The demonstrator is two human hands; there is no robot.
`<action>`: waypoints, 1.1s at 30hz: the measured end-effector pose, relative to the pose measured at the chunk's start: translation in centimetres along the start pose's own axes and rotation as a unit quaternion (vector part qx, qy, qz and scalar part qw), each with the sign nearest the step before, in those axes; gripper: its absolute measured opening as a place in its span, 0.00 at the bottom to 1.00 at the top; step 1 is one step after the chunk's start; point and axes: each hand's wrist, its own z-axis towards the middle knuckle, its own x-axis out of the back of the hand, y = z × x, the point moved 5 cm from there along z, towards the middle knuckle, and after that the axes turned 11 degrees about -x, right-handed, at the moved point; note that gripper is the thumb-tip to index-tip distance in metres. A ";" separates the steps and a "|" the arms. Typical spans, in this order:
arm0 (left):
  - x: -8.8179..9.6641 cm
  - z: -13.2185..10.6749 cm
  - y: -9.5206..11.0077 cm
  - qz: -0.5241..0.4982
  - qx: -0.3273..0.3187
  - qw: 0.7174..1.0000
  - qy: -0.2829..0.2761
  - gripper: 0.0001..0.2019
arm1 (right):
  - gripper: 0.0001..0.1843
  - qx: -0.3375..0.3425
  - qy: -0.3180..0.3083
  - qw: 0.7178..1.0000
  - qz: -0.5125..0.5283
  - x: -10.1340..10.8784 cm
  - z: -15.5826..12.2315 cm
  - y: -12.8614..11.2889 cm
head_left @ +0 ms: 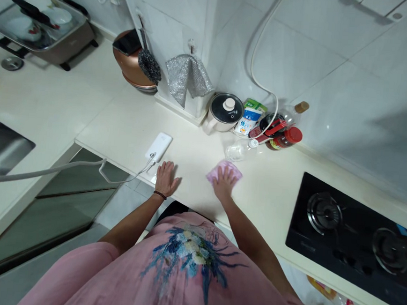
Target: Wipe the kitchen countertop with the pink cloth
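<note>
My right hand (224, 181) lies with spread fingers on a pink cloth (237, 172), pressing it flat against the white countertop (193, 144). Just behind the cloth is a clear bottle (237, 151) with a white cap. My left hand (166, 179) rests on the counter's front edge, fingers stretched out and holding nothing; a dark bracelet circles its wrist. Beside its fingertips lies a white power bank (159, 146) with a white cable plugged into it.
Along the wall stand a small electric pot (225, 112), a salt bag (249, 121) and a red-lidded jar (285, 138). To the right is a black gas stove (351, 248); at left are a sink (10, 139) and an electric pan (64, 43). A cable (47, 172) spans the left front.
</note>
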 end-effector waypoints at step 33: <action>-12.9 23.7 19.7 -0.295 -0.020 0.953 0.065 0.52 | 0.38 -0.139 0.065 0.988 0.013 -3.2 -6.5 13.8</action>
